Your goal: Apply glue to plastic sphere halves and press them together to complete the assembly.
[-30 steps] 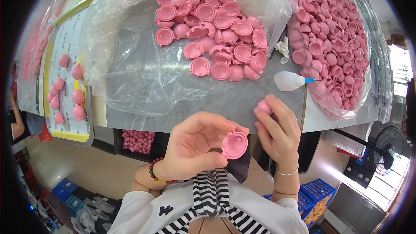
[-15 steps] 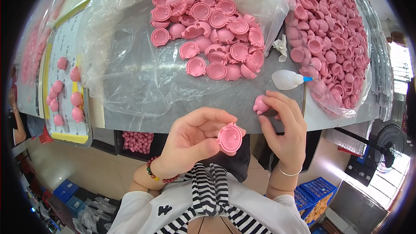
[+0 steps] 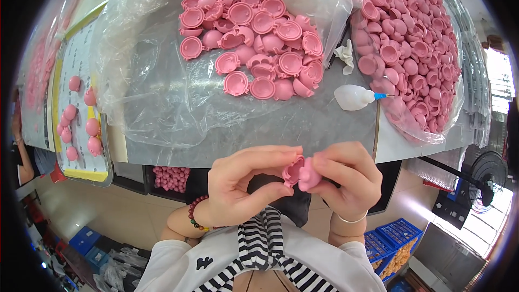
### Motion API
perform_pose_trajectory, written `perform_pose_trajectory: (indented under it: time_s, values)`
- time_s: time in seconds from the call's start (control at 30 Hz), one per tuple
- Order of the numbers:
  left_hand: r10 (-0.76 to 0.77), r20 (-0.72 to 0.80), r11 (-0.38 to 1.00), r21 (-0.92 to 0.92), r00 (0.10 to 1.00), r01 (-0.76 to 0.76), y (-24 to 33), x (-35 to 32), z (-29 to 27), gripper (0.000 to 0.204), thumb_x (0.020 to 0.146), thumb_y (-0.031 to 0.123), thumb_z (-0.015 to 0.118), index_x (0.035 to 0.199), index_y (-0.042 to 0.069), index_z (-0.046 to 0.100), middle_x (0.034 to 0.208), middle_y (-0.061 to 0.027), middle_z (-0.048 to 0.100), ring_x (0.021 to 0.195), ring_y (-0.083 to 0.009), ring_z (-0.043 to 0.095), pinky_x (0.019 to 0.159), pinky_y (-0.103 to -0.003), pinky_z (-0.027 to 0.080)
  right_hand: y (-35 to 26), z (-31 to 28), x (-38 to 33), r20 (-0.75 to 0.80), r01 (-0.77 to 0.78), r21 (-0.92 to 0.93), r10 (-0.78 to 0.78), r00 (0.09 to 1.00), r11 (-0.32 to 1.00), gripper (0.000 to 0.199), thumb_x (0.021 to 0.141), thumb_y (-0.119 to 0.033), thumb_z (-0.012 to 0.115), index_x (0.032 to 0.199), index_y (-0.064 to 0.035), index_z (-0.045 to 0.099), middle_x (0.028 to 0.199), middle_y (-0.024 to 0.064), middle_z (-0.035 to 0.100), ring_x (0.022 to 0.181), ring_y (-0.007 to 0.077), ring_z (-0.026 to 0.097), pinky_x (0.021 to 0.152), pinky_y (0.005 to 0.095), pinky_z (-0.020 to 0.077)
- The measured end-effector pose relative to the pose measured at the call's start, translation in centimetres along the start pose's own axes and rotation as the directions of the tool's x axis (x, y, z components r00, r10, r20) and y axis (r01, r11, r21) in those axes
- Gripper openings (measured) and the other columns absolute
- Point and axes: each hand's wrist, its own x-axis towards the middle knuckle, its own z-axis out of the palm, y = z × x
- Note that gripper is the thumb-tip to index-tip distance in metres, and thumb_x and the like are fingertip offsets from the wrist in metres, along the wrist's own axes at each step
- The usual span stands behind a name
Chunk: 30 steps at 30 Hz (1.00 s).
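Observation:
Between the thumb and fingers of my left hand (image 3: 238, 186) is a hollow pink half-shell (image 3: 293, 171), its open side turned to the right. My right hand (image 3: 348, 181) pinches a rounded pink piece with small bumps (image 3: 308, 176). The two pieces meet, or nearly meet, edge to edge in front of my body, just off the table's near edge; whether they touch I cannot tell. Beyond my hands, a heap of pink half-shells (image 3: 261, 87) lies on clear plastic sheeting. A white squeeze bottle (image 3: 352, 98) with a blue needle tip lies at the right.
Many more half-shells (image 3: 420, 48) fill a clear bag at the right. A tray (image 3: 81, 173) with several round pink pieces (image 3: 92, 126) stands at the left. Below the table edge is a bin of pink pieces (image 3: 172, 178). A black fan (image 3: 485, 177) stands far right.
My right hand has brought the bumpy pink piece from the table edge down and left to the half-shell. My left hand has turned the half-shell from facing up to facing right.

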Motion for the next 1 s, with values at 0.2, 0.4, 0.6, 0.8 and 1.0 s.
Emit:
perform_pose_trajectory:
  time_s: [0.2,0.4,0.6,0.8,1.0]
  values:
    - [0.124,0.040,0.908,0.398,0.991,-0.129,-0.2,0.3,-0.1,0.036,0.065,-0.003,0.069,0.100,-0.003,0.058,0.104,-0.0167,0.058,0.082,-0.0188,0.062,0.071,-0.026,0.050,1.0,0.4,-0.4,0.025,0.023,-0.020,-0.023,0.999,1.000,0.037,0.054,-0.003,0.073,0.090,-0.0030,0.064,0.085,0.0072,0.058,0.071,0.0185,0.056,0.058,0.0256,0.0465]
    - [0.057,0.016,0.970,0.237,0.998,-0.059,0.0,0.9,0.1,0.039,0.063,0.001,0.072,0.100,-0.002,0.059,0.104,-0.0149,0.059,0.085,-0.0197,0.061,0.073,-0.027,0.048,0.5,0.9,-1.2,-0.035,0.168,-0.178,-0.177,0.984,0.969,0.036,0.054,0.000,0.071,0.089,-0.0029,0.064,0.073,0.0028,0.056,0.060,0.0145,0.053,0.050,0.0241,0.0434]
    - [-0.029,-0.023,0.987,0.159,0.999,0.033,0.4,1.0,0.1,0.041,0.060,0.002,0.074,0.098,-0.002,0.061,0.098,-0.0138,0.062,0.080,-0.0184,0.060,0.070,-0.026,0.047,0.4,2.1,-1.5,-0.121,0.191,-0.090,-0.201,0.972,0.978,0.031,0.056,0.005,0.068,0.085,-0.0003,0.063,0.073,0.0052,0.057,0.058,0.0178,0.055,0.051,0.0253,0.0462]
    - [0.106,0.036,0.948,0.297,0.994,-0.112,0.3,1.2,-0.7,0.035,0.059,0.001,0.075,0.091,-0.001,0.063,0.091,-0.0130,0.064,0.079,-0.0180,0.060,0.068,-0.027,0.048,0.3,2.3,-1.5,-0.120,0.177,-0.052,-0.182,0.976,0.983,0.029,0.057,0.008,0.069,0.083,0.0004,0.061,0.073,0.0076,0.058,0.060,0.0201,0.056,0.051,0.0268,0.0482]
    - [0.091,0.069,0.964,0.243,0.993,-0.106,0.3,1.2,-1.2,0.033,0.062,0.005,0.074,0.092,-0.002,0.062,0.092,-0.0163,0.063,0.083,-0.0191,0.060,0.070,-0.027,0.048,0.5,1.9,-1.2,-0.116,0.171,-0.004,-0.171,0.978,0.985,0.023,0.060,0.002,0.069,0.081,-0.0010,0.061,0.074,0.0076,0.058,0.064,0.0207,0.057,0.055,0.0287,0.0476]
